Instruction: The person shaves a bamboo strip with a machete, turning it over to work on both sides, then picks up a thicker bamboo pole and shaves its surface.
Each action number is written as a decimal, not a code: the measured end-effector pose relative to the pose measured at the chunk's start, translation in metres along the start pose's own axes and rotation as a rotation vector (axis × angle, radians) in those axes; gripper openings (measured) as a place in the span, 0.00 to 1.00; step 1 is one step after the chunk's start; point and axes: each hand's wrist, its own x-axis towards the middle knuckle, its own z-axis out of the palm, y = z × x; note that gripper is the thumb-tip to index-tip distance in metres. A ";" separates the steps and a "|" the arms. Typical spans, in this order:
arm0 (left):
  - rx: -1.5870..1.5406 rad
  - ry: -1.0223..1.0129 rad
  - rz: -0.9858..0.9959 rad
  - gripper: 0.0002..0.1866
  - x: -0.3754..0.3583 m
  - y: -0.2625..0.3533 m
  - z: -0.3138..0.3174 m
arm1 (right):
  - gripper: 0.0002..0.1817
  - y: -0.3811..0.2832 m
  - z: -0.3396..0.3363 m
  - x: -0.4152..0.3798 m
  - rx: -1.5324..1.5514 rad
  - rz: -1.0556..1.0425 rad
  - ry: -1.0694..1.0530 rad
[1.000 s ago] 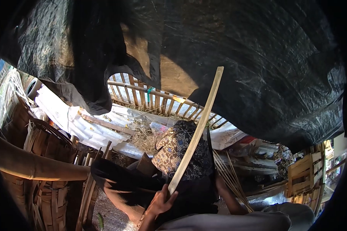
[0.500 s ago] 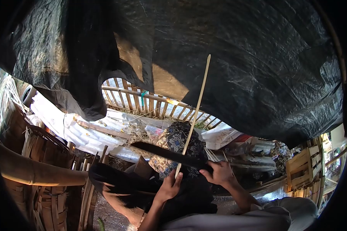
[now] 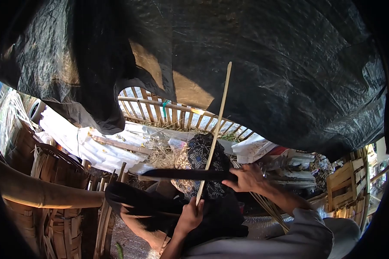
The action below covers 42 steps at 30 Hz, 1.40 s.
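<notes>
My left hand point(image 3: 190, 217) is closed round the lower end of a long, pale bamboo strip point(image 3: 220, 117), which slants upward and slightly right. In my right hand point(image 3: 248, 178) is the handle of a machete with a long dark blade point(image 3: 181, 174). The blade points left, nearly level, and crosses the strip a little above my left hand. A patterned dark cloth point(image 3: 201, 153) lies just beyond the blade, over my lap area. Thin bamboo strips point(image 3: 270, 209) show below my right forearm.
A black tarp point(image 3: 263, 77) hangs low across the top. A thick bamboo pole point(image 3: 48, 196) juts in from the left, by woven bamboo pieces point(image 3: 56, 233). Beyond are a slatted bamboo fence point(image 3: 173, 113) and white sheeting point(image 3: 95, 140). A wooden crate point(image 3: 345, 183) stands at right.
The machete blade has swung from slanting to nearly level, and my right hand has risen slightly. The strip stands a little more upright, and my left hand has dropped a bit.
</notes>
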 end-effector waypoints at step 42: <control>0.024 0.030 0.036 0.15 -0.025 0.002 -0.006 | 0.31 0.002 0.021 0.027 -0.091 -0.260 0.192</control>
